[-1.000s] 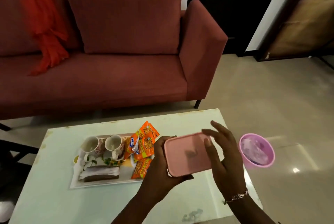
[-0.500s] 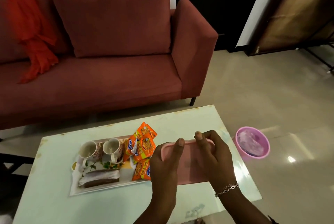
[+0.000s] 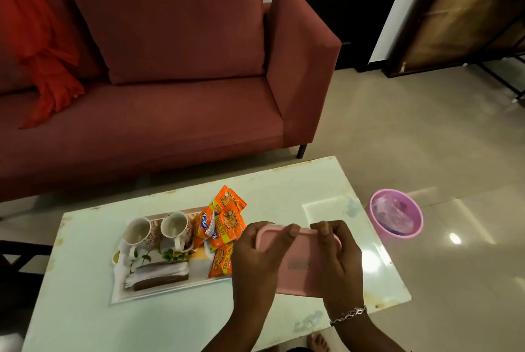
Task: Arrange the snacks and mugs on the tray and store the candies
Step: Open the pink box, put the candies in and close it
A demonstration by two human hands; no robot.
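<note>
A pink lidded box (image 3: 298,263) lies flat on the pale glass table (image 3: 176,320), right of the tray. My left hand (image 3: 255,258) grips its left end, fingers curled over the far rim. My right hand (image 3: 338,258) grips the right end the same way. What is inside the box is hidden. The white tray (image 3: 159,292) holds two floral mugs (image 3: 140,231) (image 3: 176,228) side by side, several orange snack packets (image 3: 224,221) at its right end, and a brown wrapped bar (image 3: 159,278) near its front edge.
A red sofa (image 3: 159,101) with an orange cloth (image 3: 42,47) stands behind the table. A pink bin (image 3: 396,221) sits on the floor off the table's right edge. My foot (image 3: 318,343) shows under the near edge.
The pink box went from tilted up in the air down to flat on the table. Both hands moved from its sides onto its top and now curl over its far rim.
</note>
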